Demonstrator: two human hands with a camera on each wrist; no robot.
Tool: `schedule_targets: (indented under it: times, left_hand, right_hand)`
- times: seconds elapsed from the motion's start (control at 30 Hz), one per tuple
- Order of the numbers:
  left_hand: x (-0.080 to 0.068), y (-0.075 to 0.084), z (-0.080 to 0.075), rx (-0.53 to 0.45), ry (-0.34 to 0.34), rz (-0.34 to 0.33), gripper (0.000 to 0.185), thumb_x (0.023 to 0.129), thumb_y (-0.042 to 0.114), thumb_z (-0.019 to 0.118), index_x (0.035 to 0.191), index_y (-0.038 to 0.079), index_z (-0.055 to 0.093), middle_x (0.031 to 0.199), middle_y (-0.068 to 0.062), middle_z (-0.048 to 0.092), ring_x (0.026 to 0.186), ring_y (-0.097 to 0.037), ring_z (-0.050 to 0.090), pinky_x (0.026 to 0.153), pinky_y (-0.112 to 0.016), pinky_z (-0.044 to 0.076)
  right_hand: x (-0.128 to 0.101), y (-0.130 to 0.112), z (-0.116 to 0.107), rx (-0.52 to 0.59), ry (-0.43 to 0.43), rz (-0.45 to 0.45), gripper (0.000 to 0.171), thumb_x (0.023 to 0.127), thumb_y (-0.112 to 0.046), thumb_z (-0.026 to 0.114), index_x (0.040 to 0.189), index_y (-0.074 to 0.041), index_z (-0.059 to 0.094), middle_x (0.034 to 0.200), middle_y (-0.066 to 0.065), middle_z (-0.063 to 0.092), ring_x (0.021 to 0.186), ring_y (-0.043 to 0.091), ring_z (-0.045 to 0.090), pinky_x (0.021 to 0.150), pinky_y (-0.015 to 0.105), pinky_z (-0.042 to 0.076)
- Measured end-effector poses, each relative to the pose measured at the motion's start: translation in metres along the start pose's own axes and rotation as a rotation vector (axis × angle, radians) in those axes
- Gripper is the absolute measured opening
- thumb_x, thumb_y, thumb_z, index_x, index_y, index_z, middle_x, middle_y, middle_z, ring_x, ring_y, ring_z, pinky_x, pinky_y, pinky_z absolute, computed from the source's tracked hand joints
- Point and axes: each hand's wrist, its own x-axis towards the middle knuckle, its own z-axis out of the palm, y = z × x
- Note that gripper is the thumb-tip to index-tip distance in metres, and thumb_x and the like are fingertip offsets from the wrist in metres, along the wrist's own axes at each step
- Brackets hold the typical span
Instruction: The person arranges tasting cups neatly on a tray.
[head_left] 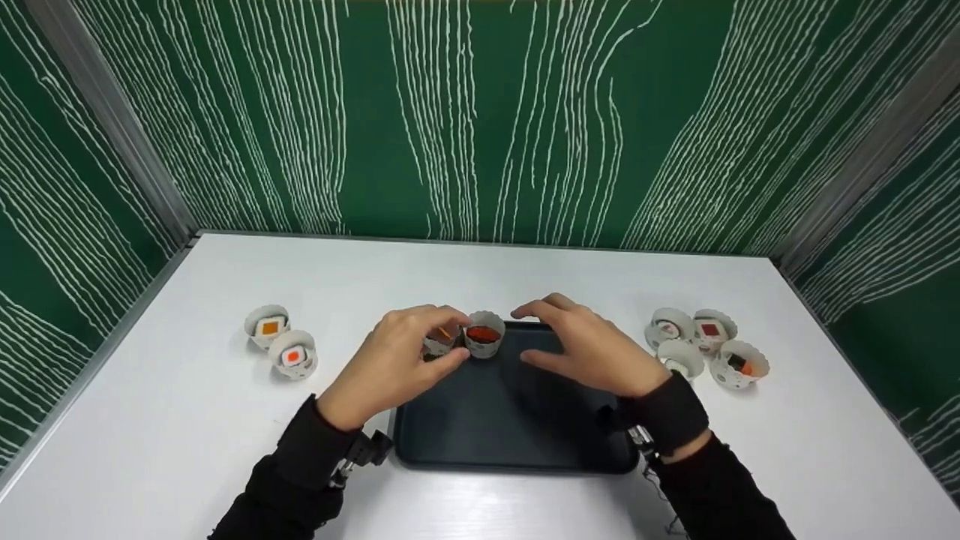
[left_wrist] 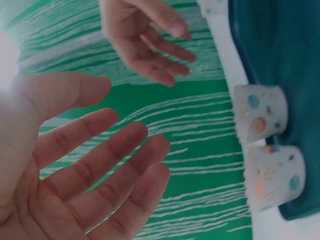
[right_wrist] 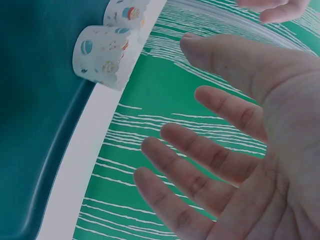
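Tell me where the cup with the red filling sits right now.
In the head view, the red-filled cup stands at the far left corner of the dark tray, beside a second cup, between the left hand and the right hand.

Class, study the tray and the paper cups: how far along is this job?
Done: two cups stand at the far-left corner of the black tray. In hand: nothing; left hand and right hand, both open, hover beside them. Left: two cups on the left, four on the right sit on the table.

Two paper cups [head_left: 465, 339] (sushi inside) upright at tray's [head_left: 517, 442] far-left corner.
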Motion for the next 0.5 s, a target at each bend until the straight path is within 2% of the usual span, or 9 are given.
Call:
schedule_targets:
  times: [0.13, 0.27, 0.37, 0.5]
  left_hand:
    - [-0.001, 0.0, 0.008, -0.011, -0.053, 0.002, 0.037, 0.098, 0.02, 0.08, 0.133, 0.011, 0.073, 0.127, -0.008, 0.076, 0.109, -0.026, 0.075, 0.095, -0.046, 0.062]
    - [-0.001, -0.002, 0.013, 0.001, -0.068, 0.014, 0.039, 0.097, 0.018, 0.081, 0.134, 0.009, 0.072, 0.123, -0.01, 0.075, 0.11, -0.027, 0.075, 0.096, -0.046, 0.061]
    - [-0.003, -0.006, 0.014, 0.027, -0.072, 0.022, 0.039, 0.097, 0.016, 0.081, 0.134, 0.007, 0.072, 0.12, -0.011, 0.075, 0.109, -0.028, 0.074, 0.095, -0.046, 0.061]
    - [-0.005, -0.012, 0.009, 0.06, -0.095, 0.003, 0.04, 0.097, 0.017, 0.081, 0.134, 0.008, 0.071, 0.124, -0.01, 0.075, 0.111, -0.028, 0.073, 0.095, -0.047, 0.061]
  right_hand:
    - [-0.007, -0.004, 0.001, 0.019, 0.001, -0.001, 0.05, 0.099, -0.027, 0.079, 0.144, -0.012, 0.064, 0.135, 0.007, 0.066, 0.123, 0.025, 0.069, 0.101, 0.047, 0.059]
    - [-0.015, -0.006, 0.003, 0.025, -0.003, 0.002, 0.048, 0.099, -0.027, 0.079, 0.143, -0.011, 0.065, 0.136, 0.008, 0.066, 0.124, 0.025, 0.069, 0.101, 0.046, 0.059]
    - [-0.022, -0.007, 0.004, 0.024, -0.001, 0.0, 0.047, 0.099, -0.027, 0.079, 0.141, -0.012, 0.066, 0.135, 0.009, 0.067, 0.123, 0.025, 0.07, 0.101, 0.046, 0.059]
    - [-0.031, -0.006, 0.005, 0.025, 0.006, -0.001, 0.044, 0.099, -0.026, 0.08, 0.139, -0.013, 0.067, 0.134, 0.007, 0.067, 0.122, 0.024, 0.07, 0.101, 0.046, 0.059]
